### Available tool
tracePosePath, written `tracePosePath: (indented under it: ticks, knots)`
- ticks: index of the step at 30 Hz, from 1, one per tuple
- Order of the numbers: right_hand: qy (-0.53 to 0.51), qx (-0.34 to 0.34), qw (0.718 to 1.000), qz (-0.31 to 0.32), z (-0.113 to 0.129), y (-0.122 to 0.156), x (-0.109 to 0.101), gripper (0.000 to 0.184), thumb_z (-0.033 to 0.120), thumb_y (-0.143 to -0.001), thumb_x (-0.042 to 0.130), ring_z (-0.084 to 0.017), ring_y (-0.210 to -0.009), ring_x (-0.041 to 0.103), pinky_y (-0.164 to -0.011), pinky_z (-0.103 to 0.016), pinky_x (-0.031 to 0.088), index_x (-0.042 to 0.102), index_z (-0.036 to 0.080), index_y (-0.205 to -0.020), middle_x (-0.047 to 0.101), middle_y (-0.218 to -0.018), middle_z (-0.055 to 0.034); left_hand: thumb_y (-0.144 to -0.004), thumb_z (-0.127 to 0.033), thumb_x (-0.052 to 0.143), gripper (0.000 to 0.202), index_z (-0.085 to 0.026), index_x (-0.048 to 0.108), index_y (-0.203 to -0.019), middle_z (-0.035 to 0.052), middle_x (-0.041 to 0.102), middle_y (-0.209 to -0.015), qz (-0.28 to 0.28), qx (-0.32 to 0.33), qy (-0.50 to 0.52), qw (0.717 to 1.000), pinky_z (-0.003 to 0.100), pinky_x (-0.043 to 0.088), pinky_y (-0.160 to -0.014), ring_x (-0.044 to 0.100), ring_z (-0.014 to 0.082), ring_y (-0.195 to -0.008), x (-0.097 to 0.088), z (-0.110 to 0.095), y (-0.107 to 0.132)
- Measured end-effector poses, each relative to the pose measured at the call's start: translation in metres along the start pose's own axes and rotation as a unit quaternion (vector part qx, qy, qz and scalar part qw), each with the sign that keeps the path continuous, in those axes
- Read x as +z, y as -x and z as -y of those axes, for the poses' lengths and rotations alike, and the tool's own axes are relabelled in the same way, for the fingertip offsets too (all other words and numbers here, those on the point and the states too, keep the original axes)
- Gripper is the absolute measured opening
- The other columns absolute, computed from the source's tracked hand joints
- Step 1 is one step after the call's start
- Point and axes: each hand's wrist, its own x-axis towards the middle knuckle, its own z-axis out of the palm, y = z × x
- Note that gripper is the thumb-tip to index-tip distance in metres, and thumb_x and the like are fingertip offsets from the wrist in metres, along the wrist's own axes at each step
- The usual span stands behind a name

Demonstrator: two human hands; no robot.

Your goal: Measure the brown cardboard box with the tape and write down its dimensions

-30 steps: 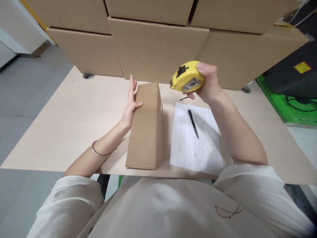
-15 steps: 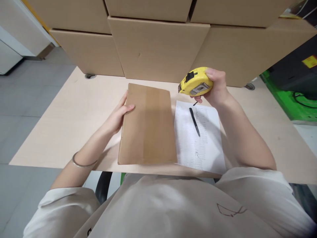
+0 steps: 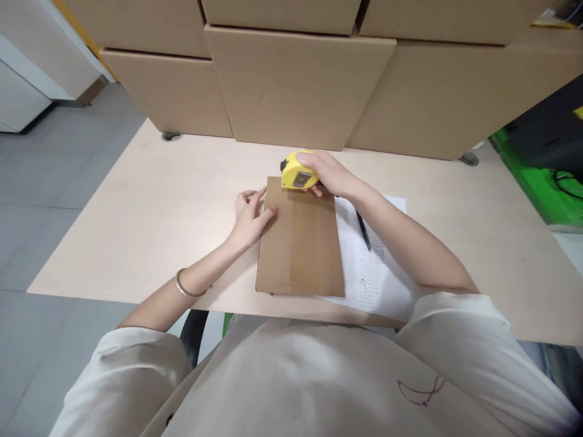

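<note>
A flat brown cardboard box (image 3: 300, 249), with a wide strip of tape along its middle, lies near the table's front edge and overlaps a printed sheet of paper (image 3: 359, 273). My left hand (image 3: 249, 218) grips its left edge, thumb on top and fingers along the side. In my right hand (image 3: 330, 173) is a yellow tape measure (image 3: 298, 171), held at the box's far edge. No drawn-out blade can be made out. A black pen (image 3: 363, 230) rests on the paper, its upper part hidden behind my right forearm.
Large cardboard cartons (image 3: 300, 91) stand stacked along the back of the pale wooden table (image 3: 136, 212). Cable holes (image 3: 468, 159) sit near the table's back corners. On the right is something bright green (image 3: 537, 182) beside dark equipment.
The box has moved right and lower, covering more of the paper. My right hand has brought the tape measure left and down to the box's far edge. My left hand moved along with the box.
</note>
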Motion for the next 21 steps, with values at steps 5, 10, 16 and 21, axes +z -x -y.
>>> tracePosePath:
  ticks: [5,10,16,21]
  knots:
    - [0.081,0.013,0.997,0.010,0.004,-0.025,0.028,0.063,0.087,-0.096,0.065,-0.013,-0.050,0.047,-0.041,-0.027,0.032,0.056,0.025,-0.086,0.059,-0.068,0.0005,-0.080,-0.061,0.093,0.099,-0.033,0.052,-0.165,0.0147,0.049,-0.167,0.017,0.055,0.000,0.998,0.067,0.022,-0.140,0.031,0.0442,-0.169,-0.005,0.007,-0.015]
    - [0.126,0.003,0.992,0.010,0.004,-0.030,0.033,0.059,0.075,-0.094,0.080,-0.012,-0.044,0.046,-0.037,-0.028,0.031,0.051,0.026,-0.077,0.059,-0.065,0.0001,-0.093,-0.063,0.081,0.085,-0.033,0.050,-0.166,0.0139,0.055,-0.171,0.100,0.062,0.120,0.986,0.065,0.033,-0.138,0.042,0.0421,-0.167,0.007,0.007,-0.021]
    - [0.080,0.010,0.996,-0.026,-0.020,0.007,-0.034,0.044,0.063,-0.094,0.081,-0.016,-0.052,0.061,-0.035,-0.026,0.041,0.069,0.022,-0.084,0.068,-0.079,-0.0041,-0.082,-0.064,0.088,0.107,-0.043,0.040,-0.175,0.0008,0.027,-0.193,0.100,0.044,0.120,0.987,0.063,0.002,-0.147,0.003,0.0393,-0.182,0.007,0.030,-0.031]
    - [0.027,0.026,0.997,-0.070,-0.050,0.047,-0.093,0.051,0.071,-0.089,0.078,-0.017,-0.043,0.054,-0.034,-0.029,0.038,0.067,0.023,-0.077,0.065,-0.064,-0.0037,-0.084,-0.062,0.087,0.107,-0.046,0.038,-0.177,-0.0007,0.026,-0.194,0.105,0.051,0.128,0.985,0.068,0.005,-0.147,0.005,0.0415,-0.182,0.006,0.040,-0.034]
